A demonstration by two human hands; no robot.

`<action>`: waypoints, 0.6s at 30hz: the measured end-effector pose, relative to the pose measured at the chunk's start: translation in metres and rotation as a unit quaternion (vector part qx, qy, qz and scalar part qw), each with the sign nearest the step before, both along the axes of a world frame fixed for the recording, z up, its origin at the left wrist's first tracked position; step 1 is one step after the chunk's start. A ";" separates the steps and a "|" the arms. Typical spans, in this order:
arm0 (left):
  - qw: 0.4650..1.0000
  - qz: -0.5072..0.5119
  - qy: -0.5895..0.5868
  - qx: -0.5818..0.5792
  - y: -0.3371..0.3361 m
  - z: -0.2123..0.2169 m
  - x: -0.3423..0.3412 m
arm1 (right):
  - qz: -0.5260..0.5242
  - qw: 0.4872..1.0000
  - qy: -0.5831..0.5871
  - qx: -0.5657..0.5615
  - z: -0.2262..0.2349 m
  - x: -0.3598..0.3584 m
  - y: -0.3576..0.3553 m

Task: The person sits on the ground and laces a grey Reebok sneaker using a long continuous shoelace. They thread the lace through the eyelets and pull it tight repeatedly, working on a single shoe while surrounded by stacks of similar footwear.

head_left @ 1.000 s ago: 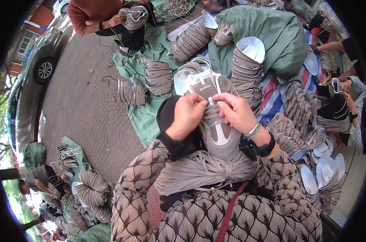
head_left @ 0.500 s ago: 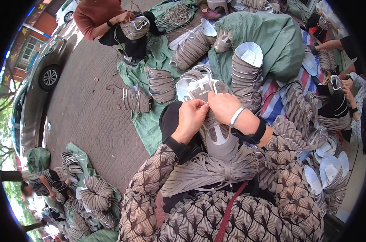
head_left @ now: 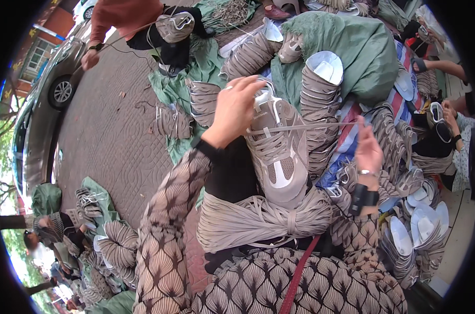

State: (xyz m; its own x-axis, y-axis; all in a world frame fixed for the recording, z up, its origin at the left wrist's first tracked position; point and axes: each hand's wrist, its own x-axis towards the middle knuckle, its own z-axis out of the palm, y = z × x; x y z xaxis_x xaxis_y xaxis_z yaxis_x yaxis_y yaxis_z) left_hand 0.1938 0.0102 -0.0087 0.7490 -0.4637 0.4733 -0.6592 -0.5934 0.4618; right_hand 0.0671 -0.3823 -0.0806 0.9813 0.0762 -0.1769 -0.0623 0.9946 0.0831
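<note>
A grey-brown shoe upper (head_left: 279, 157) with white trim lies across my lap, toe toward me, its lower eyelets laced. My left hand (head_left: 236, 110) is closed around the upper's left side near the collar; its fingertips are partly hidden. Out to the right, my right hand (head_left: 369, 149) pinches the end of a flat grey shoelace (head_left: 316, 126). That lace stretches taut and nearly level from the shoe's upper eyelets to my fingers. A thick tied bundle of grey laces (head_left: 248, 222) rests on my lap, just below the toe.
Stacks of nested uppers (head_left: 321, 104) stand beyond my lap, beside a large green sack (head_left: 352, 57). More uppers (head_left: 426, 225) with pale insoles lie at right. A co-worker (head_left: 125, 18) sits at far left with an upper; others work at right. A car (head_left: 49, 99) stands on the left.
My hands, together at the shoe's tongue before, have parted. The right has swung out right, drawing the lace taut; the left has moved up to the collar. The co-worker's arm has stretched out left.
</note>
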 end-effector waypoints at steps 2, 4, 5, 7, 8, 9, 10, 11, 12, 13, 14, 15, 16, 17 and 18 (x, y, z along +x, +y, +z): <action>0.998 -0.045 0.003 0.036 -0.011 -0.010 0.012 | -0.106 0.994 -0.028 0.011 -0.020 -0.020 -0.062; 0.989 -0.072 0.016 0.130 -0.018 -0.016 0.021 | -0.199 0.976 -0.053 -0.067 -0.028 -0.049 -0.131; 0.979 -0.089 0.030 0.181 -0.020 -0.018 0.025 | -0.197 0.973 -0.082 -0.088 -0.030 -0.067 -0.164; 0.973 -0.095 -0.006 0.211 -0.022 -0.018 0.032 | -0.405 0.890 0.103 -0.185 -0.030 -0.103 -0.220; 0.966 -0.104 -0.028 0.233 -0.021 -0.015 0.036 | -0.382 0.888 0.134 -0.216 -0.036 -0.118 -0.237; 0.962 -0.112 -0.072 0.240 -0.020 -0.012 0.039 | -0.391 0.863 0.183 -0.263 -0.043 -0.131 -0.245; 0.962 -0.114 -0.093 0.228 -0.018 -0.007 0.040 | -0.420 0.808 0.245 -0.332 -0.050 -0.140 -0.246; 0.962 -0.115 -0.103 0.225 -0.015 -0.001 0.039 | -0.364 0.795 0.255 -0.412 -0.059 -0.147 -0.237; 0.960 -0.117 -0.111 0.228 -0.010 0.006 0.038 | -0.280 0.798 0.237 -0.479 -0.066 -0.148 -0.223; 0.956 -0.115 -0.114 0.246 -0.003 0.016 0.039 | -0.220 0.768 0.288 -0.528 -0.073 -0.147 -0.202; 0.963 -0.136 -0.096 0.213 0.006 0.025 0.035 | -0.165 0.733 0.303 -0.586 -0.073 -0.142 -0.180; 0.961 -0.152 -0.048 0.225 0.017 0.036 0.030 | -0.109 0.687 0.345 -0.630 -0.070 -0.134 -0.155; 0.957 -0.165 0.001 0.238 0.029 0.047 0.026 | -0.051 0.663 0.357 -0.656 -0.065 -0.125 -0.127; 0.950 -0.181 0.039 0.251 0.039 0.057 0.021 | -0.036 0.630 0.361 -0.687 -0.055 -0.110 -0.103; 0.942 -0.181 0.104 0.261 0.048 0.065 0.017 | -0.022 0.618 0.332 -0.712 -0.043 -0.094 -0.078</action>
